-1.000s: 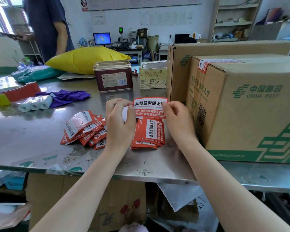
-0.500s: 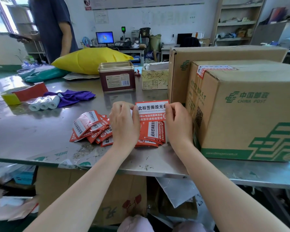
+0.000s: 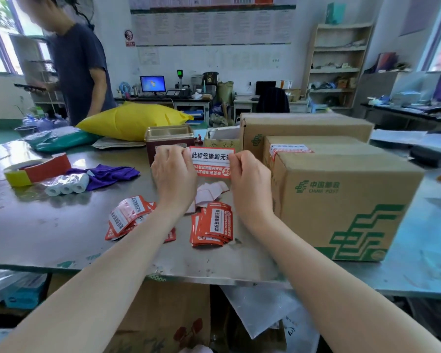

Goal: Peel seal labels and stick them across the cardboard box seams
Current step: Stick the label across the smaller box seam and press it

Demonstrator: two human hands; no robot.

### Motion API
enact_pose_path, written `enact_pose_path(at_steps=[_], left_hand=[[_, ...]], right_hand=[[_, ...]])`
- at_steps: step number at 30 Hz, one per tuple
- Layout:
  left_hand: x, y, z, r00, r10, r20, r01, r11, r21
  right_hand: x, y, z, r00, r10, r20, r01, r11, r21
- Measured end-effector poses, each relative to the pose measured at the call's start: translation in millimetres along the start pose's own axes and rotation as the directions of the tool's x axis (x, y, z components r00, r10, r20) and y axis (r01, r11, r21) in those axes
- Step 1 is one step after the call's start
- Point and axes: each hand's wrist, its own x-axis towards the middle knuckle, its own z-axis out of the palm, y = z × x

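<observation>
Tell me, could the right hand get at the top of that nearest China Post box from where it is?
Probably yes. The right hand is raised just left of the China Post box, and nothing stands between them. It pinches one end of a seal label, though, with the left hand at the other end.

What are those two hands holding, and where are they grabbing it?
A red-and-white rectangular paper seal label: the left hand pinches its left edge, the right hand its right edge.

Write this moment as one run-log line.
left hand: pinches seal label | right hand: pinches label | front box: one label on
</observation>
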Motion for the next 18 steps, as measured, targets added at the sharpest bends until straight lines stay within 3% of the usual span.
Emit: enact_pose_path(at_steps=[4,9,18], left_hand=[[16.5,32.1,-2.2,1.000,-0.023,-0.020,0.021,0.998,-0.057],[35.2,77.2,1.6,0.999,-0.038,0.012,0.039,0.995,-0.090],[46.0,144.8,33.7,0.944,0.050,0.326,-0.021,0.995,-0.093]], right_hand=[[20.3,-14.8,-21.5,0.997,-0.060,-0.049,0.058,0.998,-0.037],[53.0,-24.5,-58.5,0.993,-0.029,-0.118,0.017,0.995,-0.101],[93.7,21.3,-142.7,0.986,0.091,-0.142,-0.117,0.974,-0.192]])
